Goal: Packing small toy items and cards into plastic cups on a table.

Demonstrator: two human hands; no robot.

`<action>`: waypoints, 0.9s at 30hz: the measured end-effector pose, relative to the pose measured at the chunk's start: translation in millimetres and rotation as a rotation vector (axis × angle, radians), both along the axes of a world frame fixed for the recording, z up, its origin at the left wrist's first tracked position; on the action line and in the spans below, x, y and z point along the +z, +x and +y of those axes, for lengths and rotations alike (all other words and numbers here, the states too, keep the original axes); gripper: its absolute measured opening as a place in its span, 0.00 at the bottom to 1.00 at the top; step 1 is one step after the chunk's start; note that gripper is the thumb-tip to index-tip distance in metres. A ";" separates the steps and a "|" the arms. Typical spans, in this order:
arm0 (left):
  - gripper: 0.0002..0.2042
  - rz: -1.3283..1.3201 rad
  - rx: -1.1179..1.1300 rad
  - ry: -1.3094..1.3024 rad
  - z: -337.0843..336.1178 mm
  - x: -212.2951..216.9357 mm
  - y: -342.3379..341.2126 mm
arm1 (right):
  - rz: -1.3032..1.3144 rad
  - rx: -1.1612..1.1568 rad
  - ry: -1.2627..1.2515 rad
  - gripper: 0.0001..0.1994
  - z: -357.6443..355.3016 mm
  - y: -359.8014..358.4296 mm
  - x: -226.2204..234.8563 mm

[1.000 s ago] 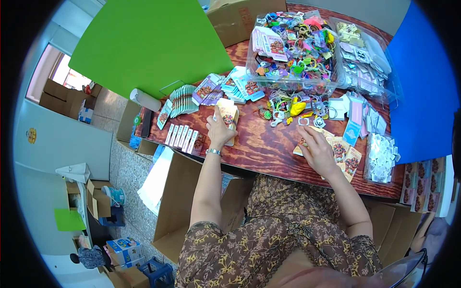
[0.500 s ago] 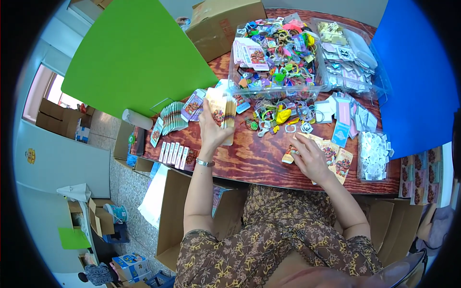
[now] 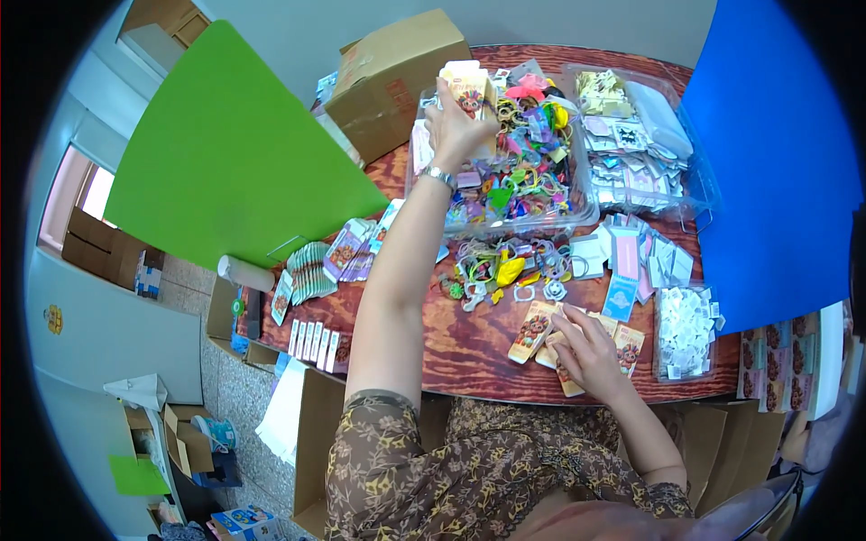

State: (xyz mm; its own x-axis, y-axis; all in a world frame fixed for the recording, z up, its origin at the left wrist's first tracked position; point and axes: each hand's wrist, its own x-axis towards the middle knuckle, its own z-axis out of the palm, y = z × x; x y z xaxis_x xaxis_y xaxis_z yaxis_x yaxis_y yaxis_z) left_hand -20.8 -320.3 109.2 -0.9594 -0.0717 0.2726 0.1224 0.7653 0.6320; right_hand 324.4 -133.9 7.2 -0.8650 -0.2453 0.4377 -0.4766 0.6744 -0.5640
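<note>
Left hand (image 3: 458, 133) out over the clear trinket bin (image 3: 541, 219), right hand (image 3: 591, 352) at the near table edge.
Left clasps a yellow carton stack (image 3: 469, 86), thumb one side, fingers the other; long axis points away from the body. Right: fingers bent over fanned yellow cartons (image 3: 532, 332), can't tell if pinching. Fan lies rightward and bodyward of the stack, well apart; right hand's nearer.

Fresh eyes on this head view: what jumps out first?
Probably the green panel at left and blue panel at right. Between them sits a clear bin of multicoloured trinkets, the left hand holding yellow cartons over its left part. The right hand touches loose cartons near the table's front edge.
</note>
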 end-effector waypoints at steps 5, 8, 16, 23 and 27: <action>0.65 -0.028 0.070 0.040 5.6 -29.2 -62.2 | -0.093 -0.045 0.008 0.23 23.2 -8.8 6.0; 0.64 0.028 -0.061 0.210 -12.2 -37.6 -81.4 | -0.006 -0.029 0.010 0.23 35.1 -33.5 17.7; 0.47 -0.040 -0.345 0.809 -69.3 -6.8 -16.2 | 0.154 0.228 0.017 0.17 -1.2 -233.4 56.7; 0.54 -0.055 -0.257 0.760 -122.4 -18.9 8.4 | -0.058 0.177 0.550 0.30 -103.7 -330.7 10.8; 0.56 -0.070 -0.251 0.778 -122.2 -24.8 13.2 | 0.082 0.121 0.607 0.30 -115.4 -372.8 -11.8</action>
State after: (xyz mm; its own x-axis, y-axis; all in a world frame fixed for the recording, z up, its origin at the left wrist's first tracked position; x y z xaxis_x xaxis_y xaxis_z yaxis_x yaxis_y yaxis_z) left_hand -7.6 -442.5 84.4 -0.9851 0.0033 0.1719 0.1718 0.0602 0.9833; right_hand -48.5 -249.3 -4.6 -0.7849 -0.5655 0.2533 -0.5954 0.8015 -0.0556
